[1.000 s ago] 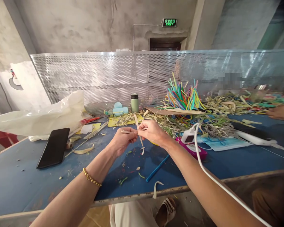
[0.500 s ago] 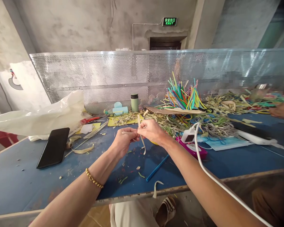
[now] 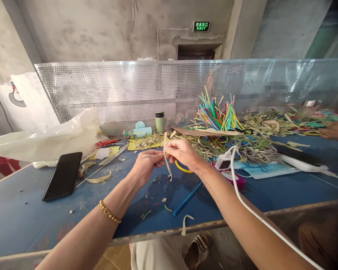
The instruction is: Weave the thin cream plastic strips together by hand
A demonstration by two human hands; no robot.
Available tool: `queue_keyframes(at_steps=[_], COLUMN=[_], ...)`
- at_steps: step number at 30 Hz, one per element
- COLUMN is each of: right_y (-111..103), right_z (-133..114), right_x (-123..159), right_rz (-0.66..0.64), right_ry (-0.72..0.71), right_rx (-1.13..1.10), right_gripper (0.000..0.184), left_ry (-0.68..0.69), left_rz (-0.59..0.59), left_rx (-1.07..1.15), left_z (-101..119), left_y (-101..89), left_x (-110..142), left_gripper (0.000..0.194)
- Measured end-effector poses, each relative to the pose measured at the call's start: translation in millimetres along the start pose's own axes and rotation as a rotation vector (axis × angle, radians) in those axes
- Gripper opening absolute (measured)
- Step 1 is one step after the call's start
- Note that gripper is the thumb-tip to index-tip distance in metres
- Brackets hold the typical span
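Over the middle of the blue table (image 3: 107,213), my left hand (image 3: 146,165) pinches pale dried plant strips, one of them lying sideways across its fingers. My right hand (image 3: 183,153) meets it at the fingertips, closed on the same pale strip (image 3: 167,165), which runs upright with one end above the fingers and a curled end below. How the strips cross is hidden by the fingers. Beneath the right wrist shows part of a yellow ring-like piece (image 3: 183,168). A blue stick (image 3: 187,198) and a loose pale strip (image 3: 185,224) lie nearer the table's front edge.
A black phone (image 3: 62,176) and a plastic bag (image 3: 59,138) lie to the left. Behind stand a green bottle (image 3: 159,123) and colourful stems (image 3: 218,114). A white cable (image 3: 250,210) crosses my right forearm. Another person's hand (image 3: 336,131) is far right.
My right hand has shifted slightly up at the strip, uncovering more of the yellow piece. The strip's lower end has swung a little. My left hand stays nearly in place.
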State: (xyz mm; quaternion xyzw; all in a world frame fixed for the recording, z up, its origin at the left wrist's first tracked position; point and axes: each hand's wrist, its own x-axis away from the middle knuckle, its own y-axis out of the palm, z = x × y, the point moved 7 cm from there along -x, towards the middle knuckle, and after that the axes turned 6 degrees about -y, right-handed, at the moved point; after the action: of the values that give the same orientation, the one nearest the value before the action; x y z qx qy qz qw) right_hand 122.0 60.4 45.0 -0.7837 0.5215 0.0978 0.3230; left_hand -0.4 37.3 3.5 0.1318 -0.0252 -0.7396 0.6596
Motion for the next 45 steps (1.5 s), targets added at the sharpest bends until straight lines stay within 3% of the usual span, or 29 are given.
queue_keyframes(at_steps=[5, 16, 21, 24, 28, 34, 42, 45], right_y=[2.1, -9.8, -1.6, 7.8, 15.6, 12.4, -4.0, -5.0], right_z=[-2.1, -9.8, -25.1, -34.3, -36.4, -32.7, -28.5, -33.4], right_x=[0.2, -3.4, 3.9, 8.9, 12.7, 12.2, 11.6, 14.1], right_rz=[-0.03, 0.072, 0.118, 0.104, 0.086, 0.115, 0.194, 0.206], right_ry=[-0.064, -0.195, -0.355, -0.509, -0.628, -0.658, -0.647, -0.68], right_rx=[0.042, 0.071, 0.305, 0.509, 0.683, 0.761, 0.624, 0.568], right_gripper=[0.021, 0.008, 0.008, 0.011, 0.014, 0.017, 0.018, 0.018], left_ry=[-0.018, -0.081, -0.069, -0.056, -0.027, 0.013, -0.045, -0.083], left_rz=[0.001, 0.017, 0.167, 0.194, 0.142, 0.068, -0.083, -0.082], left_rx=[0.005, -0.171, -0.08, 0.01, 0.095, 0.144, 0.218, 0.248], left_z=[-1.3, -7.1, -3.7, -0.7, 2.1, 6.3, 16.4, 17.0], left_y=[-2.1, -0.9, -14.9, -19.0, -18.0, -14.5, -1.6, -3.7], left_x=[-0.8, -1.3, -4.3, -5.1, -5.9, -5.0, 1.0, 0.5], left_gripper=[0.025, 0.018, 0.015, 0.015, 0.016, 0.02, 0.023, 0.014])
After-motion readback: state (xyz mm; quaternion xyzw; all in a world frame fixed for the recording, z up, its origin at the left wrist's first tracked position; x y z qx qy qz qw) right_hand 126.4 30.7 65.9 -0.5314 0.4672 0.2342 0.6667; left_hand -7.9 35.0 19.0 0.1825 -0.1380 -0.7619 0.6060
